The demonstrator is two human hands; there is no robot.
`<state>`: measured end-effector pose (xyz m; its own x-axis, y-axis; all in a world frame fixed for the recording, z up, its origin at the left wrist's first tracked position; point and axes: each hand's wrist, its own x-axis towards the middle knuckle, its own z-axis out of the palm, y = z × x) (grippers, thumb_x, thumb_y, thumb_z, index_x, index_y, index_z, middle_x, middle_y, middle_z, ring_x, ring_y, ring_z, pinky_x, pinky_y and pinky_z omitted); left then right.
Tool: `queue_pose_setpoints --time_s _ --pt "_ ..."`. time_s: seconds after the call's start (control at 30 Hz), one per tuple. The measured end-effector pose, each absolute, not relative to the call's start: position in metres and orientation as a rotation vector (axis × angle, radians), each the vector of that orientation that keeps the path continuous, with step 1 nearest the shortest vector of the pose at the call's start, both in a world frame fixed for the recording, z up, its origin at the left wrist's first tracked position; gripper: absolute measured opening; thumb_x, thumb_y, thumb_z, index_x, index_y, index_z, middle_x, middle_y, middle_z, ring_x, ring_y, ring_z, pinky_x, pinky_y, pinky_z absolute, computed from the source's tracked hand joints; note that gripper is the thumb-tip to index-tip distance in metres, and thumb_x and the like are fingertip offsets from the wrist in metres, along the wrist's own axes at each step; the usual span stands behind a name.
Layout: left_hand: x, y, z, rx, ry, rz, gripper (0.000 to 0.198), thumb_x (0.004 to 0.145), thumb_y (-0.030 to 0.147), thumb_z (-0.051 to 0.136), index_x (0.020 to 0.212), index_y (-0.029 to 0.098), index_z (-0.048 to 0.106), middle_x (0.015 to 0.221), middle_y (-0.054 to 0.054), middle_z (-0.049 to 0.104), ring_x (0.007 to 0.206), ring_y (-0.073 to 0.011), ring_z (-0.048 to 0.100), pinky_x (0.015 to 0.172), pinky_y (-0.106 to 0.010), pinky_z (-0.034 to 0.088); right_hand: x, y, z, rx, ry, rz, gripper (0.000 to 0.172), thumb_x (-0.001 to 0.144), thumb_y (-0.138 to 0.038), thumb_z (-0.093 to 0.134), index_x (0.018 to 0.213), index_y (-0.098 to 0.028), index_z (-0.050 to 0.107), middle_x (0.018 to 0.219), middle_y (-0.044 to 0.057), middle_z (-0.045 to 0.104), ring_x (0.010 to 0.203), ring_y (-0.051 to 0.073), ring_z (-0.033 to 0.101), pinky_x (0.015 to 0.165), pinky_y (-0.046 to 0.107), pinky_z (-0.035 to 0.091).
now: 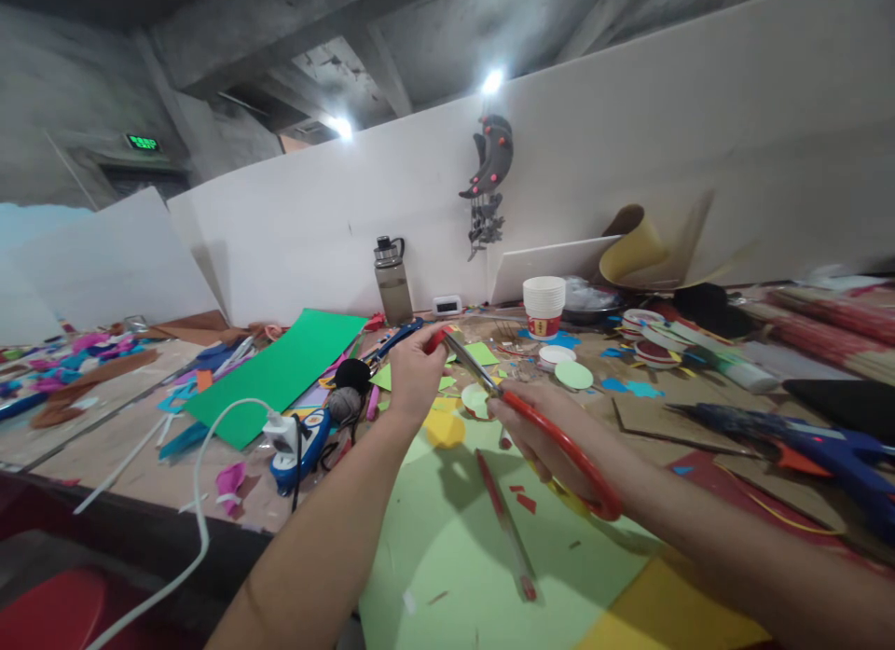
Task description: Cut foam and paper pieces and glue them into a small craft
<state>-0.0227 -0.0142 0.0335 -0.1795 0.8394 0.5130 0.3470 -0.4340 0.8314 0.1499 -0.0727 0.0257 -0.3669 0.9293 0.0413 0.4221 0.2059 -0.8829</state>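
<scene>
My left hand (414, 378) is closed in a pinch on a small red piece (438, 338), probably paper. My right hand (542, 421) grips red-handled scissors (584, 463), whose blades point up and left to the red piece. Whether the blades touch it I cannot tell. Below both hands lies a large light green sheet (447, 538) with a red pen (504, 524) and a few red scraps (526, 503) on it. A yellow paper circle (445, 428) is just under my left hand, and a pale green round piece (476, 400) is behind the scissors.
A bottle (393, 282) and stacked paper cups (543, 305) stand at the back. On the left are a green sheet (280, 375) and a blue power strip (300, 454) with a white cable (202, 510). A blue glue gun (825, 445) lies at right, near cardboard (671, 431).
</scene>
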Motion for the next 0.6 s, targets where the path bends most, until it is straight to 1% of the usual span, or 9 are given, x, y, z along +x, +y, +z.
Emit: queue_pose_setpoints --time_s 0.17,0.23,0.3,0.43,0.5,0.6 --pt "-0.0232 -0.0133 0.0320 1.671 1.344 1.645 0.033 0.076 0.020 0.058 0.105 0.018 0.076 0.080 0.001 0.071 0.056 -0.0085 0.058 0.047 -0.021 0.057 0.1510 -0.0710 0.0238 -1.245 -1.961 0.957 0.027 0.088 -0.043 0.049 0.071 -0.022 0.047 0.051 -0.004 0.047 0.045 0.009 0.041 0.042 0.020 0.028" --pt "-0.0233 -0.0131 0.0316 1.668 1.339 1.645 0.034 0.076 0.019 0.058 0.105 0.018 0.076 0.082 0.000 0.071 0.057 -0.0087 0.059 0.048 -0.021 0.057 0.1508 -0.0710 0.0238 -1.237 -1.957 0.940 0.027 0.088 -0.041 0.050 0.070 -0.021 0.047 0.052 -0.004 0.049 0.046 0.009 0.042 0.043 0.020 0.029" --pt "-0.0233 -0.0131 0.0314 1.673 1.340 1.643 0.034 0.076 0.019 0.058 0.105 0.019 0.076 0.080 0.001 0.071 0.057 -0.0084 0.058 0.048 -0.021 0.057 0.1509 -0.0715 0.0246 -1.223 -1.956 0.951 0.025 0.087 -0.040 0.050 0.071 -0.021 0.048 0.053 -0.004 0.049 0.047 0.010 0.044 0.044 0.021 0.032" --pt "-0.0230 -0.0132 0.0317 1.676 1.348 1.634 0.032 0.077 0.020 0.059 0.104 0.018 0.076 0.079 0.000 0.070 0.057 -0.0087 0.057 0.048 -0.021 0.057 0.1517 -0.0735 0.0270 -1.172 -1.951 1.001 0.022 0.088 -0.039 0.049 0.073 -0.023 0.049 0.050 -0.005 0.048 0.047 0.013 0.049 0.051 0.026 0.043" --pt "-0.0227 -0.0133 0.0321 1.668 1.349 1.635 0.032 0.077 0.021 0.059 0.104 0.018 0.076 0.079 0.000 0.070 0.057 -0.0088 0.058 0.048 -0.021 0.057 0.1518 -0.0742 0.0275 -1.144 -1.936 1.016 0.023 0.089 -0.040 0.047 0.073 -0.024 0.049 0.049 -0.005 0.047 0.046 0.014 0.048 0.056 0.030 0.048" --pt "-0.0226 -0.0135 0.0328 1.652 1.346 1.639 0.031 0.077 0.021 0.060 0.103 0.018 0.076 0.079 0.001 0.071 0.056 -0.0089 0.058 0.047 -0.021 0.057 0.1513 -0.0740 0.0275 -1.138 -1.922 1.031 0.022 0.089 -0.039 0.049 0.072 -0.024 0.048 0.049 -0.005 0.046 0.045 0.014 0.047 0.063 0.033 0.051"
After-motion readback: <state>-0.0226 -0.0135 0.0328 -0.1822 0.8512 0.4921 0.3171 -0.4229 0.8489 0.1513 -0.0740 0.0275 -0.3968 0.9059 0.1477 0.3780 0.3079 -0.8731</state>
